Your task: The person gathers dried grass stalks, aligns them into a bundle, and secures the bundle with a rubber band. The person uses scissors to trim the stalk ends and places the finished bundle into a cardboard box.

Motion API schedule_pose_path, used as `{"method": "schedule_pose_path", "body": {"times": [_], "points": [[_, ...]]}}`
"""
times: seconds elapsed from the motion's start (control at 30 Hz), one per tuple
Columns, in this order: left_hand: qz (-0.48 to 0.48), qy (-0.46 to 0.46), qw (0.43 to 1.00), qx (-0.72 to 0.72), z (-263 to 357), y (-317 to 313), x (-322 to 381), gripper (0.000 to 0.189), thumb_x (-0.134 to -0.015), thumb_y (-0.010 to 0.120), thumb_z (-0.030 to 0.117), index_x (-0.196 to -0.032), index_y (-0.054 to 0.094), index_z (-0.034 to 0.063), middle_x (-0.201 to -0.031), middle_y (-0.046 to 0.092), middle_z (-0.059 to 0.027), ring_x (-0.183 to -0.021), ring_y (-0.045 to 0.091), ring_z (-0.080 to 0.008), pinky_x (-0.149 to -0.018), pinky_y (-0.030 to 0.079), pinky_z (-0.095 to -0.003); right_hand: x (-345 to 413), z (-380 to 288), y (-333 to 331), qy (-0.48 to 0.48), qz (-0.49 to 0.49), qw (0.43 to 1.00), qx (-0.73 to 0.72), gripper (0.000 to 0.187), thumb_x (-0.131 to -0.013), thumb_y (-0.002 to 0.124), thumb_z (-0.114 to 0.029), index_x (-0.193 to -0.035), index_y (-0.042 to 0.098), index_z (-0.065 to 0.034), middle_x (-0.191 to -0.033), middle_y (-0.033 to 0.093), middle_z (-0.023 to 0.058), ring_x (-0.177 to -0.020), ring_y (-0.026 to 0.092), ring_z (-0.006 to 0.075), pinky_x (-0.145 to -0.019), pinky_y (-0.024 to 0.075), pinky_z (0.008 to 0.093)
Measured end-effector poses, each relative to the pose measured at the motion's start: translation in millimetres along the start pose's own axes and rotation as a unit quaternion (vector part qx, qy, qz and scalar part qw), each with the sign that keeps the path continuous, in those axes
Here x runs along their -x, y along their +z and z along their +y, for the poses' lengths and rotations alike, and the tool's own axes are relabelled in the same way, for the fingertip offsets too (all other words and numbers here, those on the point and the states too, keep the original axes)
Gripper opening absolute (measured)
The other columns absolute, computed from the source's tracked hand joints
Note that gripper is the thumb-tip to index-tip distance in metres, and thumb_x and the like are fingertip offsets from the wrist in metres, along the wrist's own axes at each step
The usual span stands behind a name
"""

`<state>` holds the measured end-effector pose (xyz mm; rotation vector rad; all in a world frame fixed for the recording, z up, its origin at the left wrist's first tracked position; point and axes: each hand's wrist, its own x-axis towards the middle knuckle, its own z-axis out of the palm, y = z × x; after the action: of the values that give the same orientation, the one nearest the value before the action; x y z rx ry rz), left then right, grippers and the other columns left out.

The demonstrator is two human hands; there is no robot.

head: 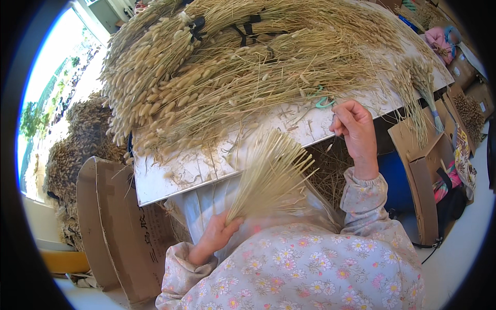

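My left hand (217, 234) grips a bundle of dried grass stems (267, 174) low at its narrow end; the stems fan out up and to the right, partly blurred, in front of the table edge. My right hand (350, 120) is raised over the table's front edge, fingers curled and thumb against the forefinger; whether something thin is between them I cannot tell. Beside its fingertips, green-handled scissors (324, 102) lie partly under stems. A large heap of dried bunny-tail grass (217, 81) covers much of the white table (174, 182), with black ties around some bunches.
An open cardboard box (120, 224) stands at the left, near stacked dried grass (85, 155). Small bunches (426, 93) overhang the table's right edge, above another cardboard box (426, 186). A blue container (395, 182) is below. A person in pink (440, 40) is at the far right.
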<state>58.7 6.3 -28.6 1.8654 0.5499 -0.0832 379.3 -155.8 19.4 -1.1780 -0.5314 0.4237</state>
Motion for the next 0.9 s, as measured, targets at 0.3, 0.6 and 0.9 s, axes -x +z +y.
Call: {"method": "schedule_pose_path", "body": {"times": [0.3,0.6,0.9], "points": [[0.183,0.052,0.937,-0.294,3,20,-17,0.016,-0.085,0.057,0.014,-0.098,0.055,0.0052,-0.068,0.060,-0.0165,-0.063,0.058,-0.0379,-0.054,0.044,-0.0431,66,34,77,0.154,-0.328,0.918,0.162,0.021,-0.085,0.064,-0.019,-0.098,0.063,-0.0027,-0.068,0.059,-0.0019,-0.053,0.050,0.0058,-0.048,0.0426,0.0225],[0.244,0.113,0.828,-0.493,1,-1,-14,0.013,-0.077,0.054,0.006,-0.086,0.045,0.0088,-0.072,0.053,-0.0093,-0.059,0.059,-0.0300,-0.050,0.047,-0.0405,81,79,88,0.261,-0.148,0.938,-0.176,0.023,-0.083,0.064,-0.015,-0.104,0.056,-0.0087,-0.084,0.059,-0.0003,-0.070,0.055,0.0098,-0.059,0.0458,0.0247],[0.225,0.176,0.766,-0.576,3,-36,-1,0.029,-0.072,0.054,0.006,-0.101,0.052,0.0062,-0.067,0.048,-0.0038,-0.058,0.057,-0.0202,-0.049,0.047,-0.0331,26,9,29,-0.082,-0.046,0.988,-0.126,0.003,-0.087,0.060,-0.006,-0.087,0.058,-0.0041,-0.071,0.058,0.0030,-0.062,0.050,0.0064,-0.056,0.0407,0.0185]]}}
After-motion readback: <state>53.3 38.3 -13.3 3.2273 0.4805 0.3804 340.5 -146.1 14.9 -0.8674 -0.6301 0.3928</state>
